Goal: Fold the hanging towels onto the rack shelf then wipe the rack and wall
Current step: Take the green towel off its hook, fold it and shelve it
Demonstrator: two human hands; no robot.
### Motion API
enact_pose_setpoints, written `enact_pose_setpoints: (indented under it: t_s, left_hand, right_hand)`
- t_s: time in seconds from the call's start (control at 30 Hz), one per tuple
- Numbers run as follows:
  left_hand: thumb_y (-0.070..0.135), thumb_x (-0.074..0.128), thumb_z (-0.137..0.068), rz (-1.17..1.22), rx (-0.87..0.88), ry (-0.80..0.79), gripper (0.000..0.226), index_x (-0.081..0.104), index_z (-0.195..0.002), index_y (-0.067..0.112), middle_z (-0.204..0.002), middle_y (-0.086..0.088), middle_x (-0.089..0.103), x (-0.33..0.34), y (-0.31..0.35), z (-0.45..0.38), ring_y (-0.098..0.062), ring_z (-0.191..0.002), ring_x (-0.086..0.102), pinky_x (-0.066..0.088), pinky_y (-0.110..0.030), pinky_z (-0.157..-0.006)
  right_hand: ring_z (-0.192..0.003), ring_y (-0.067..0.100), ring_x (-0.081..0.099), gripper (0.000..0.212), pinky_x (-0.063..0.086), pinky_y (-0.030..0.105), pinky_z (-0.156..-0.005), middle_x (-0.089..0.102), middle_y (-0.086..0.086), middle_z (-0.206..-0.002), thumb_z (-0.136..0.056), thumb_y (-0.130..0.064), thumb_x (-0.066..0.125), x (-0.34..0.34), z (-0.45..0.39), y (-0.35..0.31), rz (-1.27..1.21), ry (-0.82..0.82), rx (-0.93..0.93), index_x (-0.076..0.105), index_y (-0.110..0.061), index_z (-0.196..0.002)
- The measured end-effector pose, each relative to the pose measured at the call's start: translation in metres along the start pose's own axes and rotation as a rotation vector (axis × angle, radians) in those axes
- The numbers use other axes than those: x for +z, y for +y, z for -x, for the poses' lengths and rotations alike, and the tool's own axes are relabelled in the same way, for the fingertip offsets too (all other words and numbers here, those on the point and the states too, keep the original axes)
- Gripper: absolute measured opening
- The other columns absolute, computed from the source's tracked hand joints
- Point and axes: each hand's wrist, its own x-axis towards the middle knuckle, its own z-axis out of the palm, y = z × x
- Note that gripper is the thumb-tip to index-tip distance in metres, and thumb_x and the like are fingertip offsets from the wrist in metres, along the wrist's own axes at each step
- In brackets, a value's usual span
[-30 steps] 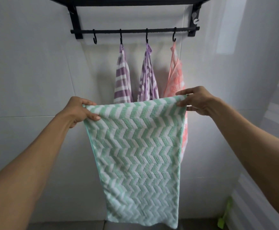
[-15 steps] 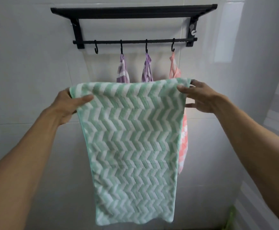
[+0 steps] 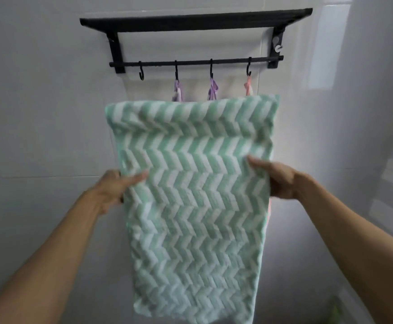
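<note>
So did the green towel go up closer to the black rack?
Yes. The green towel rose: its top edge now sits just under the black rack hooks.

The green towel is showing a thick, fluffy cloth with a raised zigzag weave, soft and matt. Above it, the rack is looking like black metal with a dull, matt coat, and the hooks on its bar are showing the same dark finish. Behind the rack, the wall is appearing as smooth pale tile with a faint sheen. The purple towels under the bar are looking like the same soft cloth.
</note>
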Motion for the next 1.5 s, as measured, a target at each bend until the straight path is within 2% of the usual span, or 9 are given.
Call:
enact_pose_setpoints:
  t_s: [0.17,0.27,0.33,0.53,0.7,0.83,0.93,1.17,1.5]
  left_hand:
    - [0.024,0.074,-0.087,0.217,-0.097,0.071,0.035,0.07,-0.108,-0.004,-0.099,-0.018,0.076,0.005,-0.031,0.002,-0.027,-0.078,0.076,0.062,-0.038,-0.068]
    - [0.032,0.086,-0.072,0.28,-0.052,-0.118,0.053,0.072,-0.109,-0.004,-0.11,-0.02,0.074,0.001,-0.02,0.002,-0.03,-0.092,0.074,0.062,-0.042,-0.073]
    - [0.031,0.1,-0.044,0.201,-0.053,-0.136,0.073,0.074,-0.102,-0.007,-0.112,-0.025,0.072,0.002,-0.028,0.004,-0.032,-0.089,0.074,0.062,-0.043,-0.071]
    - [0.02,0.092,-0.057,0.211,-0.019,-0.149,0.07,0.068,-0.117,-0.004,-0.114,-0.021,0.072,0.003,-0.017,0.001,-0.034,-0.097,0.073,0.062,-0.044,-0.072]
    - [0.007,0.086,-0.058,0.191,-0.121,0.111,0.059,0.065,-0.11,-0.013,-0.103,-0.025,0.074,0.005,-0.019,-0.005,-0.031,-0.078,0.075,0.062,-0.043,-0.062]
    - [0.004,0.091,-0.058,0.224,-0.029,0.271,0.096,0.043,-0.14,-0.003,-0.124,-0.021,0.062,0.005,-0.003,-0.015,-0.031,-0.094,0.068,0.057,-0.045,-0.087]
    - [0.003,0.088,-0.067,0.246,0.058,0.325,0.081,0.049,-0.137,0.006,-0.124,-0.021,0.061,0.009,0.009,-0.014,-0.031,-0.097,0.067,0.056,-0.043,-0.089]
    - [-0.007,0.086,-0.054,0.082,0.123,0.165,0.072,0.063,-0.122,0.001,-0.112,-0.019,0.069,-0.004,0.03,-0.004,-0.03,-0.093,0.07,0.063,-0.033,-0.063]
    - [-0.008,0.088,-0.06,-0.092,0.183,0.214,0.055,0.069,-0.11,0.006,-0.111,-0.022,0.069,-0.005,0.021,-0.003,-0.035,-0.099,0.069,0.056,-0.043,-0.091]
  right_hand:
    - [-0.113,0.032,0.068,0.069,0.05,0.049,-0.102,0.072,0.016,-0.12,-0.082,-0.048,0.069,-0.006,0.003,0.037,-0.172,0.016,0.034,0.061,-0.001,-0.132]
    - [-0.117,0.035,0.066,0.065,0.046,0.05,-0.106,0.068,0.019,-0.127,-0.09,-0.052,0.059,-0.002,0.008,0.039,-0.304,-0.103,0.059,0.062,-0.003,-0.132]
    - [-0.109,0.036,0.069,0.072,0.049,0.053,-0.103,0.067,0.023,-0.126,-0.077,-0.038,0.081,-0.002,0.007,0.047,-0.204,-0.108,0.077,0.06,0.005,-0.131]
    - [-0.111,0.037,0.068,0.052,0.052,0.053,-0.1,0.069,0.022,-0.123,-0.081,-0.032,0.077,-0.006,0.005,0.037,-0.16,-0.114,0.017,0.068,0.002,-0.12]
    - [-0.105,0.034,0.072,0.082,0.057,0.047,-0.093,0.073,0.019,-0.115,-0.05,-0.038,0.098,-0.011,-0.001,0.031,-0.103,0.065,-0.007,0.07,0.007,-0.113]
    - [-0.093,0.028,0.073,0.05,0.06,0.032,-0.068,0.074,0.017,-0.108,-0.071,-0.025,0.088,-0.004,-0.009,0.008,-0.068,0.268,-0.027,0.07,0.007,-0.106]
    - [-0.077,0.021,0.071,0.046,0.056,0.027,-0.055,0.074,0.012,-0.098,-0.077,-0.027,0.086,0.003,-0.017,-0.009,-0.078,0.401,-0.1,0.069,0.002,-0.109]
    - [-0.107,0.029,0.067,0.051,0.058,0.04,-0.082,0.068,0.014,-0.12,-0.082,0.011,0.071,0.001,-0.004,-0.046,-0.043,0.17,-0.139,0.062,-0.009,-0.128]
    - [-0.094,0.025,0.071,0.039,0.06,0.032,-0.063,0.068,0.015,-0.12,-0.086,0.001,0.074,-0.002,-0.01,-0.031,-0.002,0.252,-0.157,0.066,-0.009,-0.123]
